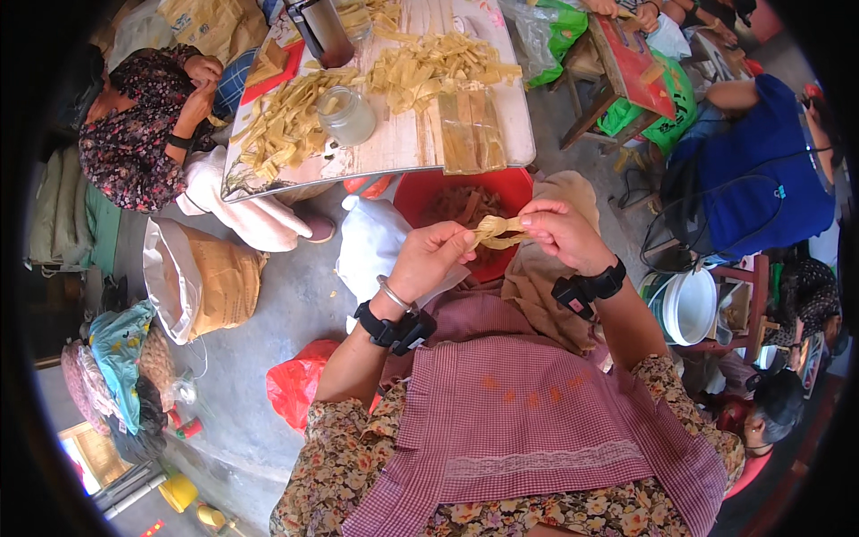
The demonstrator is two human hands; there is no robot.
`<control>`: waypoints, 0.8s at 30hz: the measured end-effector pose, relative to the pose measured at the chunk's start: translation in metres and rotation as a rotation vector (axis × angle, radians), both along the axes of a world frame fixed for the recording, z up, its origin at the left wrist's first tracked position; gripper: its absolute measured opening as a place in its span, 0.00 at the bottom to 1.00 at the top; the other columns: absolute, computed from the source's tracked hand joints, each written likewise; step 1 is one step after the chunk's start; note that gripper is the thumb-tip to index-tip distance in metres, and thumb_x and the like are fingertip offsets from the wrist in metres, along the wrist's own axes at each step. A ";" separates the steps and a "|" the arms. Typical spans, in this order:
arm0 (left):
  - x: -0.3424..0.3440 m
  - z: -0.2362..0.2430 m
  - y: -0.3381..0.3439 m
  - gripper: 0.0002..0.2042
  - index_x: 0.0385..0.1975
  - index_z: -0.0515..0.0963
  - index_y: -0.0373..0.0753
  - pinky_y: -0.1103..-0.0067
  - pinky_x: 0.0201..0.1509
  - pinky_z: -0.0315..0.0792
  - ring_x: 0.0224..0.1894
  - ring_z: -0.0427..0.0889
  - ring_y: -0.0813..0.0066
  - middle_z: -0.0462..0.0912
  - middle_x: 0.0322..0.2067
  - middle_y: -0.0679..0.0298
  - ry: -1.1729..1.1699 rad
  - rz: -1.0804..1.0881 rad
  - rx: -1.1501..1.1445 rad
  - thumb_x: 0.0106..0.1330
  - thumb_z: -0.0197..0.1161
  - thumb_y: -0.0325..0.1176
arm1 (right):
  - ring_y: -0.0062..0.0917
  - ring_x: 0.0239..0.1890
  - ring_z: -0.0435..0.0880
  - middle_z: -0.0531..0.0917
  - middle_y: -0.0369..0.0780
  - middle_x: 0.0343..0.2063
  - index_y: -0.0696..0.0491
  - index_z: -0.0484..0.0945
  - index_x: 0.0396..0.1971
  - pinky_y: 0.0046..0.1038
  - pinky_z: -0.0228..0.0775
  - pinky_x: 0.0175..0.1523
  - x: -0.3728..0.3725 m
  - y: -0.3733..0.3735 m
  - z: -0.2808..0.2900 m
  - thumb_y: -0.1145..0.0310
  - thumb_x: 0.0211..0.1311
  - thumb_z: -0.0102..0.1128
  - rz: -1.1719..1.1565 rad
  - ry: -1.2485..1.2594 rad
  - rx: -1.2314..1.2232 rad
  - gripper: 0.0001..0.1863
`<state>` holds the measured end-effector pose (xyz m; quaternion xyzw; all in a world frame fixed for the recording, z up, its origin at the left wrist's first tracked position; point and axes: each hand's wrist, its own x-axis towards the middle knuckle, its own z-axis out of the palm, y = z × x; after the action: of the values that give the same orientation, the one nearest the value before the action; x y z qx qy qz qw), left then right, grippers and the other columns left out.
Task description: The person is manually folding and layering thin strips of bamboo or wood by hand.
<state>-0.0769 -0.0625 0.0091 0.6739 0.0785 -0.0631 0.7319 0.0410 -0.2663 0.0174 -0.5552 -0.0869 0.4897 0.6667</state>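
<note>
Closely pinched: a pale yellow strip (489,225) between two hands

The left hand (434,259) has its grip pressed together, thumb against forefinger on the strip's left end; the right hand (565,234) pinches the other end between thumb and fingertips. Between them the strip is looped and twisted, held up beyond the checked apron (537,403). A beige cloth (546,286) lies at the apron's right, and a white bag (369,246) stands just left of the hands.

Behind the strip is a red tub (413,190) with brownish pieces (461,201) inside; the hands and strip cover part of it. A red plastic bag (295,389) sits on the floor to the left, and farther off an open paper sack (231,286) shows a white lining.

Beyond the tub, the surface (398,143) carries loose heaps of strips (438,63), a flat bundle (470,134) at its near edge, an open glass jar (346,121) and a dark tumbler (319,31). To the right stands a white bucket (691,309). A person in a floral top (134,134) sits left of the surface; another in blue (761,170) is at the right.
</note>
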 end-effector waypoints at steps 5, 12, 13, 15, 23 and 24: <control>-0.006 0.011 -0.009 0.11 0.27 0.75 0.34 0.87 0.32 0.69 0.26 0.74 0.86 0.77 0.23 0.70 -0.007 -0.010 0.056 0.64 0.54 0.36 | 0.06 0.15 0.56 0.64 0.26 0.15 0.54 0.73 0.27 0.12 0.43 0.15 -0.003 -0.003 -0.002 0.73 0.55 0.52 -0.166 0.151 0.022 0.02; 0.002 -0.002 -0.008 0.13 0.36 0.69 0.36 0.85 0.34 0.70 0.28 0.74 0.83 0.77 0.29 0.65 0.005 0.020 -0.261 0.66 0.48 0.41 | 0.07 0.15 0.57 0.64 0.26 0.15 0.55 0.73 0.27 0.12 0.45 0.17 -0.009 -0.005 -0.002 0.72 0.54 0.53 -0.060 0.111 0.028 0.03; 0.005 -0.003 -0.006 0.15 0.39 0.65 0.37 0.81 0.36 0.72 0.29 0.76 0.77 0.77 0.32 0.59 0.132 -0.029 -0.325 0.67 0.46 0.44 | 0.07 0.15 0.58 0.65 0.27 0.15 0.56 0.73 0.27 0.12 0.46 0.17 -0.011 -0.003 0.000 0.71 0.55 0.53 -0.036 0.091 0.032 0.04; 0.006 0.004 -0.010 0.15 0.38 0.66 0.37 0.80 0.36 0.73 0.29 0.77 0.76 0.77 0.31 0.58 0.235 -0.103 -0.514 0.66 0.47 0.45 | 0.08 0.15 0.58 0.66 0.27 0.15 0.56 0.73 0.27 0.13 0.47 0.17 -0.015 0.001 0.004 0.71 0.55 0.53 -0.013 0.076 0.035 0.05; 0.002 -0.006 -0.020 0.04 0.32 0.69 0.38 0.81 0.24 0.72 0.19 0.75 0.75 0.77 0.22 0.60 0.333 -0.005 -0.644 0.61 0.52 0.30 | 0.08 0.12 0.58 0.65 0.28 0.13 0.57 0.74 0.25 0.12 0.47 0.17 -0.018 0.008 0.000 0.73 0.54 0.52 0.123 -0.234 -0.102 0.04; 0.002 -0.004 -0.019 0.04 0.32 0.69 0.38 0.81 0.24 0.72 0.19 0.75 0.75 0.77 0.22 0.60 0.334 -0.006 -0.644 0.61 0.52 0.30 | 0.08 0.12 0.58 0.65 0.28 0.13 0.57 0.74 0.25 0.12 0.47 0.17 -0.017 0.006 0.000 0.73 0.54 0.52 0.122 -0.234 -0.102 0.04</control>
<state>-0.0751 -0.0820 0.0047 0.3895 0.1710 -0.1958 0.8836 0.0242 -0.2599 0.0175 -0.6353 -0.1728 0.4650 0.5919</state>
